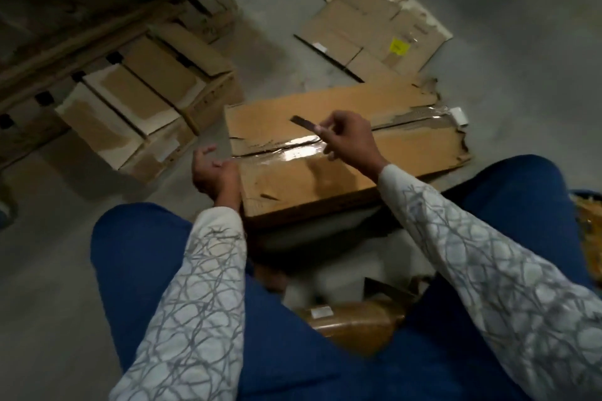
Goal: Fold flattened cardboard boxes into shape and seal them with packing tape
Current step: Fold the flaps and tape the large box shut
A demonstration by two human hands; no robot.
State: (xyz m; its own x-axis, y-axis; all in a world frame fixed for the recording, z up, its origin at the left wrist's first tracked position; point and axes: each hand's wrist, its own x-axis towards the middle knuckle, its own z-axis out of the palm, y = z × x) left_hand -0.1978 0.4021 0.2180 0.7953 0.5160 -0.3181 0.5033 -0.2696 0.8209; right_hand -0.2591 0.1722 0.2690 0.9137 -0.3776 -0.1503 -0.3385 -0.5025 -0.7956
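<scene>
One box [325, 179] sits on the floor [49, 303], right hand [345, 137] pinching a thin blade [306, 124] over its tape [290, 153], left hand [211, 169] loosely curled at its edge, grip unclear: a slip could slash that tape or the left hand.

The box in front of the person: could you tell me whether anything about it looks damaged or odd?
Yes. The box has top flaps torn ragged along the centre seam and at its right end, so the edges do not meet cleanly. Glossy tape lies over the uneven seam.
</scene>
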